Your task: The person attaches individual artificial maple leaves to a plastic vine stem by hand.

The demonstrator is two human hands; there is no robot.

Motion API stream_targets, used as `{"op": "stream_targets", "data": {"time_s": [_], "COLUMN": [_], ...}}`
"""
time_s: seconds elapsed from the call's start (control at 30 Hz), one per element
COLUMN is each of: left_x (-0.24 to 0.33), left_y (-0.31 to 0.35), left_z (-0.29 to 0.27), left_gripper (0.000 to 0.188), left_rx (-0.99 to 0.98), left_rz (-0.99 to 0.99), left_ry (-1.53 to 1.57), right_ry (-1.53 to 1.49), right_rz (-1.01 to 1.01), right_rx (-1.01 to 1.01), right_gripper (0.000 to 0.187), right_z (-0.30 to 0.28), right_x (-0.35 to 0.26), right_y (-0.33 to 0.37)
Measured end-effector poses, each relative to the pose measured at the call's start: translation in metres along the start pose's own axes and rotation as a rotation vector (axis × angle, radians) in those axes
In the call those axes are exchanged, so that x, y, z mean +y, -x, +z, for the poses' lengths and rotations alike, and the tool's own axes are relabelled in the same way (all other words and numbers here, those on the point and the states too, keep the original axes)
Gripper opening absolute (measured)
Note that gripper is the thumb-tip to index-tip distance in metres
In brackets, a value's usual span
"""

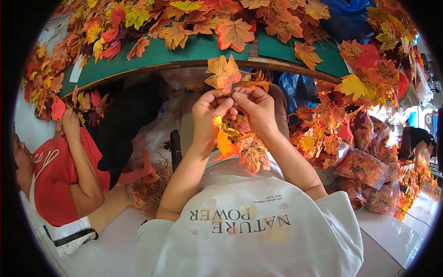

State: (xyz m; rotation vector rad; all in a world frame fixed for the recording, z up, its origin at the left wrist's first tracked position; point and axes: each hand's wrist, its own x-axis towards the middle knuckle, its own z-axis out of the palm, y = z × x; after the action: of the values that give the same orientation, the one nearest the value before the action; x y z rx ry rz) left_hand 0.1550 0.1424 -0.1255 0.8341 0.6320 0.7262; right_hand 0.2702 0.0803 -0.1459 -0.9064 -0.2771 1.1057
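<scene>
Both my hands are raised in front of my chest, close to the table's near edge, their fingertips almost meeting. My left hand (207, 112) pinches an artificial maple-leaf garland between thumb and fingers. Beside it, my right hand (258, 111) is closed in a pinch on the same garland; the exact stem or joint between the fingertips is hidden. An orange-yellow maple leaf (221, 74) of the garland sticks up beyond my fingers. Below my hands hang more of its leaves, including an orange one with dark veins (254, 153) and a small yellow one (217, 121).
A green-topped table (184, 48) ahead carries heaped artificial autumn leaves (234, 34). Leaf garlands (323, 122) hang at my right, above clear bags packed with leaves (362, 167). On the left sits a co-worker in red (60, 175), hands on leaves. A blue plastic bag (297, 90) lies under the table.
</scene>
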Motion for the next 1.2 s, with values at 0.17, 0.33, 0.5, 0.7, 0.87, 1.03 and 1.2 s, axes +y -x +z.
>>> {"op": "stream_targets", "data": {"time_s": [0.17, 0.33, 0.5, 0.7, 0.87, 1.03, 1.2], "left_x": [0.004, 0.006, 0.002, -0.001, -0.006, -0.007, -0.017], "left_y": [-0.008, -0.01, -0.008, -0.008, -0.012, -0.011, -0.011], "left_z": [-0.005, 0.001, -0.002, -0.005, -0.01, -0.016, -0.016], "left_gripper": [0.016, 0.016, 0.013, 0.011, 0.011, 0.011, 0.01], "left_rx": [-0.012, -0.05, -0.072, -0.05, -0.098, -0.093, 0.006], "left_rz": [0.051, 0.051, 0.026, 0.001, 0.09, 0.075, 0.082], "left_ry": [-0.021, -0.091, -0.064, -0.126, -0.11, -0.144, -0.21], "right_ry": [0.022, -0.2, -0.185, 0.009, -0.038, 0.105, 0.317], "right_rz": [0.052, -0.042, -0.058, -0.054, 0.061, -0.011, -0.02], "right_rx": [-0.02, 0.022, 0.003, -0.055, -0.094, -0.136, -0.155], "right_gripper": [0.013, 0.013, 0.016, 0.013, 0.01, 0.011, 0.011], "right_z": [-0.011, -0.008, -0.007, -0.014, -0.006, 0.0, -0.005], "right_x": [0.007, 0.016, 0.018, 0.019, 0.011, 0.008, 0.001], "right_y": [0.008, 0.002, 0.002, 0.002, 0.004, 0.007, 0.002]}}
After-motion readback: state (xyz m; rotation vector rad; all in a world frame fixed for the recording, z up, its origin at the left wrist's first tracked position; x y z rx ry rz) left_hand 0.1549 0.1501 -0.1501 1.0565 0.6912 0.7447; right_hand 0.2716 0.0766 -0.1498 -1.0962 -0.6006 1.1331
